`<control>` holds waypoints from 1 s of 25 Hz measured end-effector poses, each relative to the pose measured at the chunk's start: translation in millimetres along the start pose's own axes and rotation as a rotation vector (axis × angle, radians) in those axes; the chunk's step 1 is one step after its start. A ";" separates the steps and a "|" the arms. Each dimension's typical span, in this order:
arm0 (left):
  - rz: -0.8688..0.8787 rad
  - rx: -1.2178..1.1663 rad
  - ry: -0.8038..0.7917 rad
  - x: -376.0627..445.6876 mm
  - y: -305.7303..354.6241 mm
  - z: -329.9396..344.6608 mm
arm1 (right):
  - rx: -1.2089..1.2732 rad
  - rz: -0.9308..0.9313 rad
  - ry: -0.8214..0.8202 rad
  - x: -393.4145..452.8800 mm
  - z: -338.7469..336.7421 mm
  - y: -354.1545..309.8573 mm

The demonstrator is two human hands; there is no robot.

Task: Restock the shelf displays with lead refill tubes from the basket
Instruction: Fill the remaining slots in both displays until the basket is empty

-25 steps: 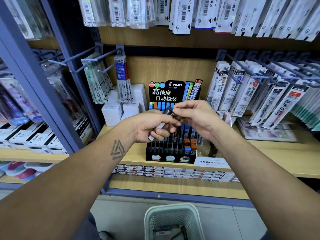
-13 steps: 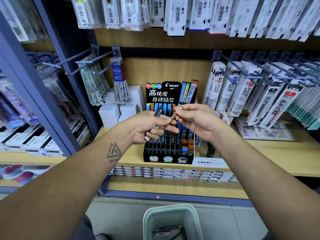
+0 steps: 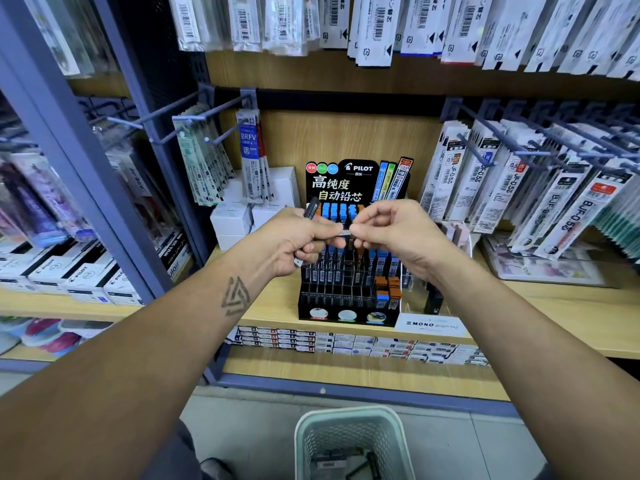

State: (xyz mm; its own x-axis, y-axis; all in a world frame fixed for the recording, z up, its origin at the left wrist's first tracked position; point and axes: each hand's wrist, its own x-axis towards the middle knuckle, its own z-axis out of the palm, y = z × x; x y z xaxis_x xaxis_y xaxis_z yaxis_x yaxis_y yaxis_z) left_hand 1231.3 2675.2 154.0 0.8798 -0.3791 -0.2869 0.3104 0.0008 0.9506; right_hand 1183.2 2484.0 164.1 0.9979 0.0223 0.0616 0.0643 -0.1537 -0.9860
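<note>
Two hands are raised before the shelf, the left hand (image 3: pixel 294 242) and the right hand (image 3: pixel 394 233). The left hand holds one dark lead refill tube (image 3: pixel 311 208), and one small clear piece (image 3: pixel 345 232) is pinched between the two hands.

One black Pilot display stand (image 3: pixel 349 299) sits on the wooden shelf (image 3: pixel 554 299), with three round coloured dots along its near edge and three at the far top left. One white Mono sign (image 3: pixel 433 323) stands just right of it.

One pale green basket (image 3: pixel 349 441) sits near on the floor.

White boxes (image 3: pixel 232 220) are stacked far left; their number cannot be told.
</note>
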 end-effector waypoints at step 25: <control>-0.100 0.056 0.028 -1.7 4.1 -1.5 | -0.895 -0.270 0.161 4.8 -2.2 17.2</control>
State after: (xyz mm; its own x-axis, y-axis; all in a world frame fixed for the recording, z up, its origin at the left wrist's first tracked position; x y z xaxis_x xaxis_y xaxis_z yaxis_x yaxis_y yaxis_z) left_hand 1231.6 2677.2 158.2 0.8556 -0.3483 -0.3829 0.3770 -0.0876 0.9221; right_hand 1189.1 2479.3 147.7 0.9333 0.0417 0.3566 0.2123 -0.8650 -0.4546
